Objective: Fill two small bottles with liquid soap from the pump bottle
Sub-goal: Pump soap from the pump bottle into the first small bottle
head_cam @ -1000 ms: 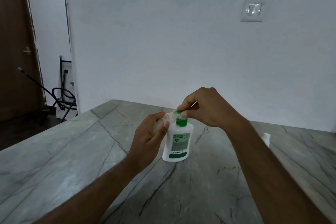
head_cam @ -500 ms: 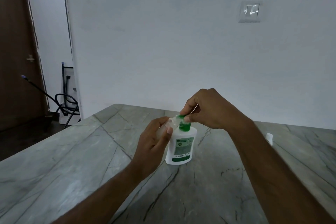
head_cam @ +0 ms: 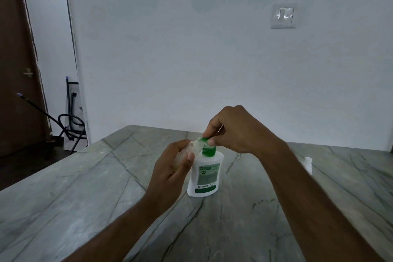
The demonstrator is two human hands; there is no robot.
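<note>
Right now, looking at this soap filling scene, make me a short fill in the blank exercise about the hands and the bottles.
1. The left hand holds a small clear bottle, its mouth at the pump's ____ nozzle.
2. The right hand pinches the head of the ____ bottle.
3. The pump bottle stands upright on the ____ table.
4. A second small white container stands to the ____ of the right forearm.

Missing words: green; pump; marble; right

Dim, bluish, even light; glare on the wall switch (head_cam: 283,15) at upper right; wide-angle bending at frame edges.
</note>
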